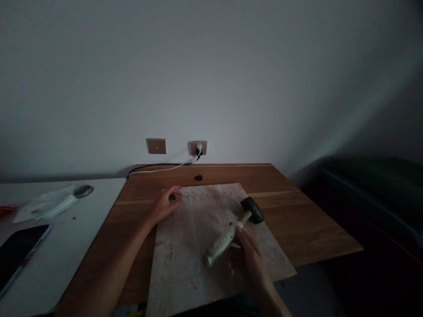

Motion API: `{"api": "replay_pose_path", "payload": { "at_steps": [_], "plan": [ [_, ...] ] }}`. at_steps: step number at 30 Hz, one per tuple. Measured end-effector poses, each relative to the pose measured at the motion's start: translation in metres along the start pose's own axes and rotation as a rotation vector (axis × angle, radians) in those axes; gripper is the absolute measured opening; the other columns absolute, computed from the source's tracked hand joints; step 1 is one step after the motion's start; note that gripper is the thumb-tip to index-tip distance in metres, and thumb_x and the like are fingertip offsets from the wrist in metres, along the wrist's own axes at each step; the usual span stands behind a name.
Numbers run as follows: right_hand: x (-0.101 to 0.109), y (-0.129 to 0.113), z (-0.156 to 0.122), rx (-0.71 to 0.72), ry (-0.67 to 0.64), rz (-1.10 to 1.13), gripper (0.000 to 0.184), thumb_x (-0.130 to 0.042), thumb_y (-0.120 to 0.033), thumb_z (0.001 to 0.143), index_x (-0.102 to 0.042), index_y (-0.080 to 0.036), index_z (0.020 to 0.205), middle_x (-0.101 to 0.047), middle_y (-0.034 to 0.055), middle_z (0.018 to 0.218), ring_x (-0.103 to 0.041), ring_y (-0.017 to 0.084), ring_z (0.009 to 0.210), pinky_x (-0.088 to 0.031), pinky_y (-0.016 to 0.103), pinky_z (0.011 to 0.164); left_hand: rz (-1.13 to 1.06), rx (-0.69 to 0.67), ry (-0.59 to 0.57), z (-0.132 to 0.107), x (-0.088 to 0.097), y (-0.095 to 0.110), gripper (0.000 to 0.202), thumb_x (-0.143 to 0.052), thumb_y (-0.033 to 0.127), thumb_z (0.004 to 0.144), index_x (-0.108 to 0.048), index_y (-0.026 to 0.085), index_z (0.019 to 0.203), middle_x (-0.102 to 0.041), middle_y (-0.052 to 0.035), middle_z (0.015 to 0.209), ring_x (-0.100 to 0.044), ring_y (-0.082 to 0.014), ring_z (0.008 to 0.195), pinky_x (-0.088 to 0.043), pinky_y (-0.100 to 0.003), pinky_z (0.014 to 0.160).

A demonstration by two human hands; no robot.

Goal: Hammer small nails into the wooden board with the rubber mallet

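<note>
Wood desk [297,220], mallet [226,239] just beside R fingers [243,235]

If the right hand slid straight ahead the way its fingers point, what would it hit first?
The mallet: the right hand points at its pale handle, fingertips seemingly touching it already, though the dim picture leaves depth unclear.

the pale flat rectangular board [191,255] lies on the brown wooden desk [297,229]. the black-headed mallet with pale handle [231,233] lies on the board's right half, head away. the left hand [165,204] rests at the board's far left corner, the right hand [249,259] just beside the handle. left of the desk stands the white table [76,220].
</note>
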State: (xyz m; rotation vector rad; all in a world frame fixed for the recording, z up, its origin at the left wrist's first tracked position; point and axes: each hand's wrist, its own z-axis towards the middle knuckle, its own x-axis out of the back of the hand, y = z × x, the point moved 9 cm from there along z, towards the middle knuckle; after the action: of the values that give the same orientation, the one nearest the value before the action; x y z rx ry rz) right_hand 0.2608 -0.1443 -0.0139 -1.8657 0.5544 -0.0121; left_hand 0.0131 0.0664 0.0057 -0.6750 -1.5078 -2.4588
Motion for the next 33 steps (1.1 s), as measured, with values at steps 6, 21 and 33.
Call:
{"api": "replay_pose_path", "payload": {
  "at_steps": [6, 21, 33],
  "plan": [
    [0.010, -0.021, -0.021, 0.422, -0.121, -0.720, 0.048, -0.050, -0.056, 0.100, -0.069, -0.017, 0.119, -0.060, -0.0017, 0.059, -0.060, 0.016, 0.048, -0.048, 0.026, 0.045, 0.088, -0.001, 0.161, 0.003, 0.015, -0.001, 0.034, -0.060, 0.047, 0.089, -0.068, 0.022, 0.111, -0.075, -0.0069, 0.102, -0.069, -0.0240, 0.097, -0.052, -0.040, 0.094],
    [-0.010, -0.038, -0.054, 1.099, -0.154, -1.324, 0.052, -0.048, -0.007, 0.097, -0.053, -0.024, 0.145, -0.068, 0.0134, 0.125, -0.067, 0.028, 0.112, -0.061, 0.048, 0.094, 0.277, 0.115, 0.383, 0.004, 0.043, -0.028, 0.023, -0.057, 0.041, 0.086, -0.065, 0.022, 0.097, -0.070, -0.0096, 0.101, -0.065, -0.0282, 0.101, -0.052, -0.045, 0.097],
    [-0.050, -0.060, 0.016, 1.055, -0.184, -1.452, 0.037, -0.055, -0.038, 0.105, -0.063, -0.022, 0.137, -0.071, 0.0121, 0.128, -0.059, 0.033, 0.132, -0.033, 0.068, 0.121, 0.325, 0.082, 0.319, 0.003, 0.037, -0.020, 0.020, -0.058, 0.037, 0.089, -0.067, 0.021, 0.096, -0.064, -0.0095, 0.099, -0.064, -0.0285, 0.101, -0.053, -0.045, 0.096]
  ]
}}
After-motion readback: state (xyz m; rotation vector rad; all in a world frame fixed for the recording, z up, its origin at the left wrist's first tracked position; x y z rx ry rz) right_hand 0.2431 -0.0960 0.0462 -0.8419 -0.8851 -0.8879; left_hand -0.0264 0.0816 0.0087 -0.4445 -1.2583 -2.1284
